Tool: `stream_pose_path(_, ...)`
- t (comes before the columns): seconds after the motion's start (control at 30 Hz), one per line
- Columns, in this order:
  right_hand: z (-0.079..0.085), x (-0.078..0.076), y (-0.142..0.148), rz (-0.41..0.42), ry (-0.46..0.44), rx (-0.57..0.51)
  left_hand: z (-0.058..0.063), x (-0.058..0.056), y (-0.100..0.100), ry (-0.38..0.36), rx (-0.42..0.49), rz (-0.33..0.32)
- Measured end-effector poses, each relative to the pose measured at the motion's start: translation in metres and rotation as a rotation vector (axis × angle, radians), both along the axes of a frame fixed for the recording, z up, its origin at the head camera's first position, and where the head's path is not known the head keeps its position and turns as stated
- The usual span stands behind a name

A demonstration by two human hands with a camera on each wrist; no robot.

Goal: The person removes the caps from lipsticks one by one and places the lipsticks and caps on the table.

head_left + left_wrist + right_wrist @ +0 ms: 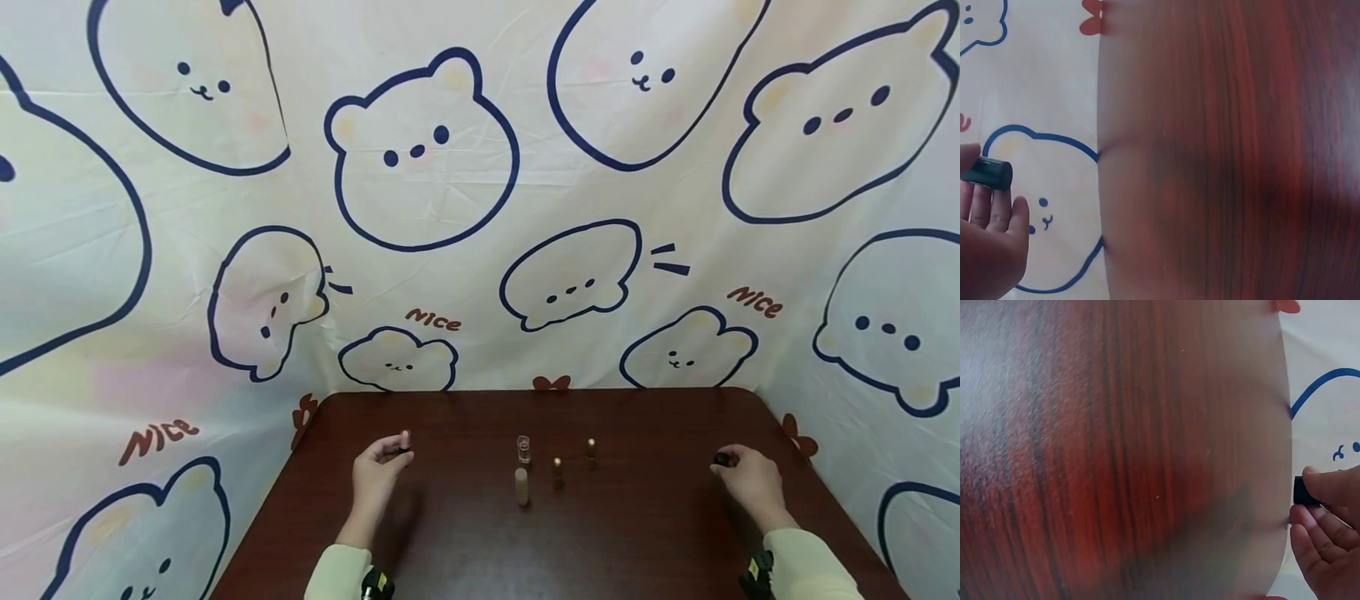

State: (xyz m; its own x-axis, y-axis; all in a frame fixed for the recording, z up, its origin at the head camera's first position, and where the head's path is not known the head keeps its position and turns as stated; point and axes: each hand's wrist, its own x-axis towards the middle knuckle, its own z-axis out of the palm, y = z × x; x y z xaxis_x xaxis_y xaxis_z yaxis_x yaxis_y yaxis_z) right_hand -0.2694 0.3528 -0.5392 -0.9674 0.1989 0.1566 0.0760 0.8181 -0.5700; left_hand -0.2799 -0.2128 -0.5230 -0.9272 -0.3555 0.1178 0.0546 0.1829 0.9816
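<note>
At the left of the table, my left hand (378, 473) is raised and pinches a short dark green cylinder (991, 174) between thumb and fingers. Part of the cylinder is hidden by the thumb in the left wrist view. Over on the right side, my right hand (752, 483) pinches a small black cylinder (1303, 490) with thumb and fingertips. Between the hands stand a clear tube (523, 450), a beige tube (521, 487) and two small gold-topped tubes, one nearer (557, 472) and one farther right (591, 452). Neither hand touches these.
The dark reddish-brown wooden table (622, 533) has rounded far corners. A pale cloth (480, 283) printed with blue-outlined animals hangs behind it and along both sides. Dark wrist straps sit on the left (378, 583) and right (757, 573) sleeves.
</note>
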Motion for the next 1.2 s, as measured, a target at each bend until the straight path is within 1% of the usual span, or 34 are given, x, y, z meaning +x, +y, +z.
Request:
stream_pose_path(0.17, -0.003, 0.0, 0.003, 0.0, -0.026, 0.005, -0.001, -0.003, -0.011, -0.022, -0.1, 0.043)
stream_pose_path(0.3, -0.004, 0.0, 0.004, -0.008, -0.047, -0.006, -0.003, -0.005, -0.02, -0.054, -0.18, 0.074)
stream_pose_path(0.43, -0.006, 0.0, 0.005, -0.018, -0.059, -0.014, -0.007, -0.007, -0.027, -0.072, -0.218, 0.083)
stream_pose_path(0.6, -0.011, 0.0, 0.007, -0.021, -0.089, -0.028, -0.01, -0.011, -0.032, -0.096, -0.245, 0.092)
stream_pose_path(0.83, -0.017, -0.002, 0.01, -0.015, -0.124, -0.019, -0.014, -0.013, -0.041, -0.091, -0.27, 0.101)
stream_pose_path(0.93, -0.018, -0.003, 0.011, -0.017, -0.14, -0.012, -0.017, -0.013, -0.045, -0.096, -0.273, 0.119)
stream_pose_path(1.1, -0.019, -0.001, 0.012, -0.02, -0.136, -0.019, -0.023, -0.015, -0.05, -0.103, -0.281, 0.146)
stream_pose_path(1.2, -0.02, 0.0, 0.012, -0.022, -0.129, -0.025, -0.027, -0.015, -0.053, -0.1, -0.287, 0.146)
